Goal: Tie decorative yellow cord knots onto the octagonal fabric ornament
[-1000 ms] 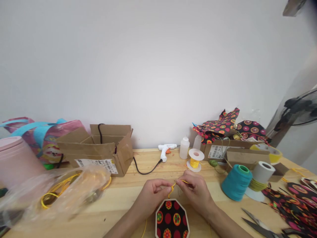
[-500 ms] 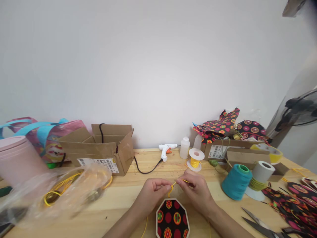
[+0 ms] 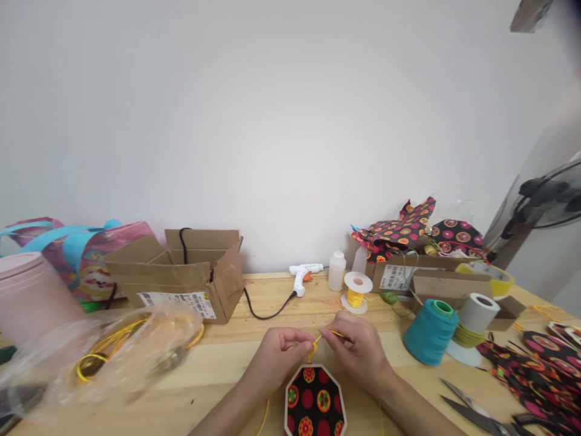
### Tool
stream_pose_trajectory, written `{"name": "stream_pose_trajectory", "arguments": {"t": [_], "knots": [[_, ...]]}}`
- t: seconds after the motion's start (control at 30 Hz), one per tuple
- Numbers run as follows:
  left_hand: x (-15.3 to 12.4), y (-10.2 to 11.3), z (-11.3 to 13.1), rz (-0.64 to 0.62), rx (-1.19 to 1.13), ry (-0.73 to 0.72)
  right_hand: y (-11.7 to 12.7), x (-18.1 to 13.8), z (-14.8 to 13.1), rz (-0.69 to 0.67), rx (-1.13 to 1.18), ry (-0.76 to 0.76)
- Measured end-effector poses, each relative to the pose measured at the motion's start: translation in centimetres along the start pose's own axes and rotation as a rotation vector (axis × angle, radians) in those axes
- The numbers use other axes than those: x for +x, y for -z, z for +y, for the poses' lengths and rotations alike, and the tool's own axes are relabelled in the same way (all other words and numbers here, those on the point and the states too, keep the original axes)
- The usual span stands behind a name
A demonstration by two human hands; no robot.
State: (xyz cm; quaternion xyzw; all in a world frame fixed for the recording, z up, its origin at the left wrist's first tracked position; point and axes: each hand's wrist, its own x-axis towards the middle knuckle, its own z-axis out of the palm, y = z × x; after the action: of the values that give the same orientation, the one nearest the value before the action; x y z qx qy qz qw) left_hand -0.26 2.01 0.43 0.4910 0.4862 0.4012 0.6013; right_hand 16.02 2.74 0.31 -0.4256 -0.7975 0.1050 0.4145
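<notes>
My left hand (image 3: 278, 356) and my right hand (image 3: 358, 351) are close together over the wooden table (image 3: 254, 339), both pinching a thin yellow cord (image 3: 315, 346) that forms a small loop between the fingertips. Just below the loop lies an octagonal piece (image 3: 315, 402) covered in black fabric with red and orange circles. The cord's tail runs down past my left wrist. A small spool of yellow cord (image 3: 357, 292) stands just beyond my right hand.
An open cardboard box (image 3: 190, 272) and a clear bag with yellow cord (image 3: 118, 351) sit left. A white glue gun (image 3: 305, 275), bottles, a teal thread cone (image 3: 430, 332), a grey spool (image 3: 472, 327), scissors (image 3: 472, 409) and patterned fabric scraps (image 3: 535, 369) lie right.
The view shifted slightly; my hands stay together working the yellow cord loop with only small finger movements.
</notes>
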Motion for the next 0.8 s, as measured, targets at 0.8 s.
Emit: {"name": "stream_pose_trajectory", "arguments": {"t": [0.8], "knots": [[0.28,0.27,-0.37,0.0,0.069,-0.058,-0.2,-0.13,0.06,0.037,0.048,-0.027]]}}
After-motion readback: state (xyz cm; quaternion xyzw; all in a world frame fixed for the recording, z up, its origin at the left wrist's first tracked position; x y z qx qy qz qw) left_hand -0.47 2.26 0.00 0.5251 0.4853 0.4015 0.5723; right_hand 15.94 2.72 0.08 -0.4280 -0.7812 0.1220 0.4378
